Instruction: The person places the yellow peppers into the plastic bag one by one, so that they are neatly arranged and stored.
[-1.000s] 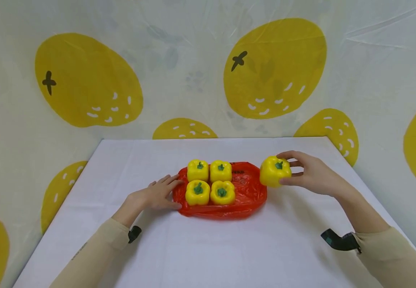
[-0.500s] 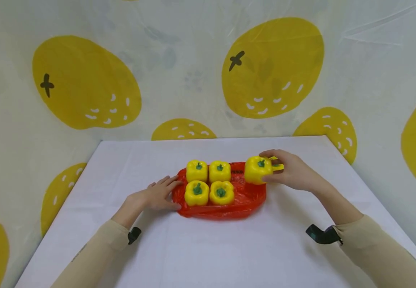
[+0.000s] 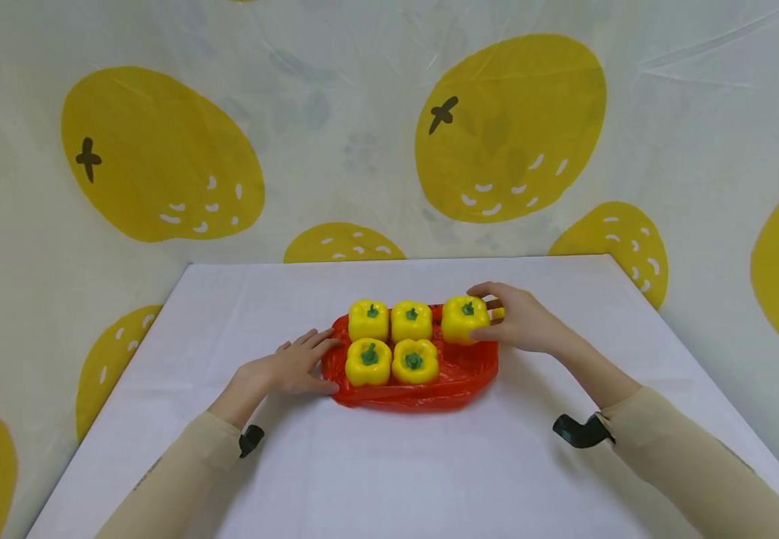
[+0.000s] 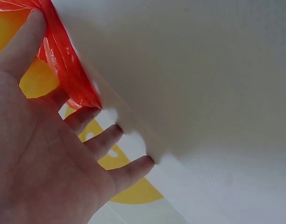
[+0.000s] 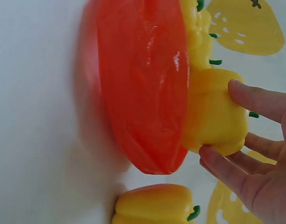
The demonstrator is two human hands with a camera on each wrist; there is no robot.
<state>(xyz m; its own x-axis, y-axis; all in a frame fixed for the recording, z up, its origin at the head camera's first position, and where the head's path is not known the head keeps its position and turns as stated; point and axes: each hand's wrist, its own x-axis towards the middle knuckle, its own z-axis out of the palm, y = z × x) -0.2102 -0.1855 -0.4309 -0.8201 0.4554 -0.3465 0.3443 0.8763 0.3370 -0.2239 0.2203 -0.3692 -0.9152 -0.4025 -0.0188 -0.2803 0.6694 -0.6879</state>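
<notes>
My right hand (image 3: 527,322) grips a yellow bell pepper (image 3: 455,326) between thumb and fingers, at the back right of a red plastic bag (image 3: 416,398) spread open like a tray. In the right wrist view the held pepper (image 5: 213,112) is partly behind the bag's red wall (image 5: 143,88). Two peppers at the back, one of them the back left pepper (image 3: 368,320), and two in front, including the front right pepper (image 3: 416,362), stand in the bag's left part. My left hand (image 3: 293,365) rests on the bag's left edge; in the left wrist view its thumb (image 4: 26,39) touches the red film.
Another yellow bell pepper (image 5: 154,205) lies on the white table (image 3: 389,471) outside the bag, mostly hidden behind my right hand in the head view. A pale curtain (image 3: 356,112) with large yellow fruit prints hangs behind the table.
My right hand has carried the bell pepper leftward from the bag's right edge to beside the back row of peppers. The left hand has stayed at the bag's left edge.
</notes>
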